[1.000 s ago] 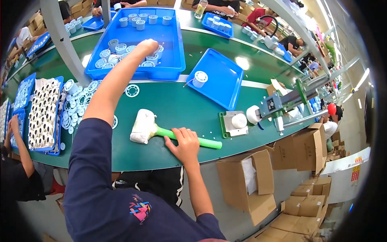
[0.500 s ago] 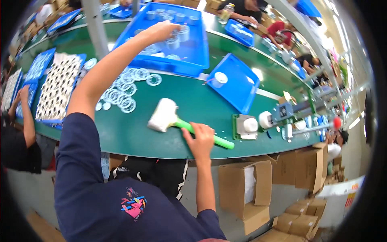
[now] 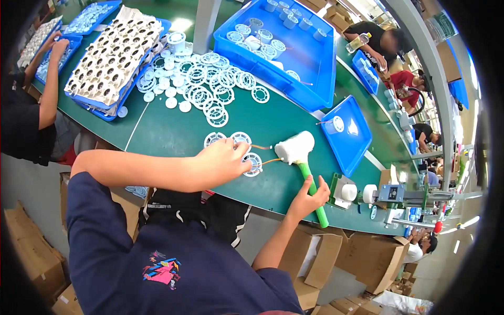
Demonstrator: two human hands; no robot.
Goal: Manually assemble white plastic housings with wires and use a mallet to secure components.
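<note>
No legible lettering. Pale print on the black trousers [image 3: 218, 218] — too small to read. Dark plate [image 3: 392, 193] on the press's grey-blue block — any markings blurred. Bottle [image 3: 358, 43] label — unreadable.

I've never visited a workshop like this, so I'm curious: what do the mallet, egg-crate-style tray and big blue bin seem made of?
Mallet: the lumpy white head may be wrapped in tape or cloth; the bright green handle looks like plastic or rubber. Egg-crate-style tray: probably moulded paper pulp, matte, off-white and cupped. Big blue bin: likely moulded plastic, smooth, evenly coloured, slightly glossy.
</note>
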